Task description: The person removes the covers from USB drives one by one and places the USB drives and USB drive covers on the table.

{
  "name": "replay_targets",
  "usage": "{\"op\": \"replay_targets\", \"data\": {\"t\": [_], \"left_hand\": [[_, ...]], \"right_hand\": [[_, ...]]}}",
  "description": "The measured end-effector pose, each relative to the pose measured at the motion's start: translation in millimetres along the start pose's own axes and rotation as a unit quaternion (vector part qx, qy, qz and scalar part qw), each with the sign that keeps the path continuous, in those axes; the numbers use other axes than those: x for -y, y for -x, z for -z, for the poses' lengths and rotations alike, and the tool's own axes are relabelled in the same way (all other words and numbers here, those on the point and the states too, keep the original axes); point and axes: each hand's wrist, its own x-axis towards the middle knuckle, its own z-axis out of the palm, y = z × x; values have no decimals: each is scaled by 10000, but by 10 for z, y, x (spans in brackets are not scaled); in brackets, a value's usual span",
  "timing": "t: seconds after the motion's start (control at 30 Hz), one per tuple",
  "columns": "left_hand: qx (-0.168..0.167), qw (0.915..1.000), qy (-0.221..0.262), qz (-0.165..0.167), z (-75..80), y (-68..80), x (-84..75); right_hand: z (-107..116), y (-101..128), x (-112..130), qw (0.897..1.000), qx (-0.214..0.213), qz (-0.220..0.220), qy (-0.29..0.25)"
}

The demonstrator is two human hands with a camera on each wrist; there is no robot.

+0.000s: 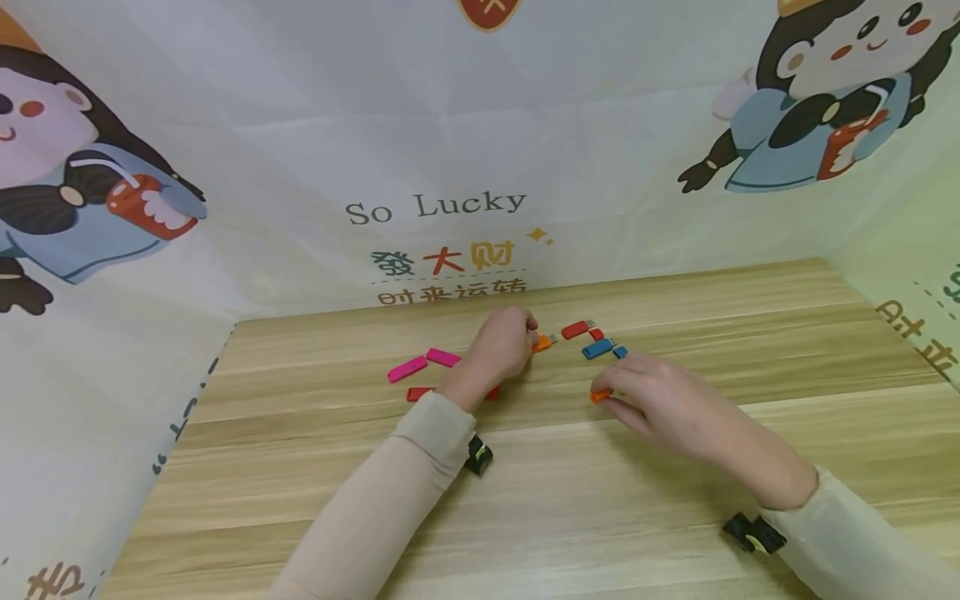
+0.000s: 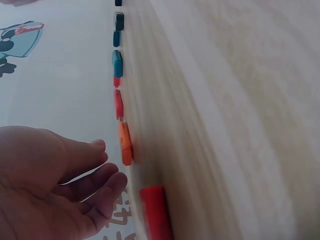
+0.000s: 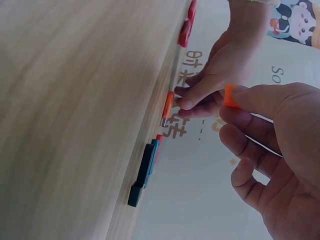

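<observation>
Right hand (image 1: 660, 400) pinches tiny orange cap (image 1: 600, 396), light, stiff, slippery; left hand (image 1: 498, 346) holds orange drive (image 1: 542, 342) mid-frame.

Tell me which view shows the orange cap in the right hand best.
The right wrist view: the orange cap sits close and large, pinched at the right hand's fingertips. The head view shows it small, half hidden under the fingers. The left wrist view does not show it.

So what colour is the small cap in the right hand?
Orange; the cap shows best in the right wrist view, pinched by the right hand.
</observation>
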Motion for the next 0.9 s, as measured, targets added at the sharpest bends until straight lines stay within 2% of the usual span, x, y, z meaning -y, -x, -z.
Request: {"op": "replay_targets", "data": {"t": [0.2,0.57,0.77,0.9], "left_hand": [[-241,9996,17,-154,32,48,1],[-594,9963,-406,-463,84,221,-11],[-861,9913,-702,-701,121,338,-12],[-1073,9861,-916,-881,159,416,-5]], "right_hand": [[-1,-64,-17,9998,140,-151,-3],[-25,-202,-122,9996,236,-142,100],[-21,-253,-164,9980,454,-441,84],[-17,-299,-194,9977,483,-468,82]]}}
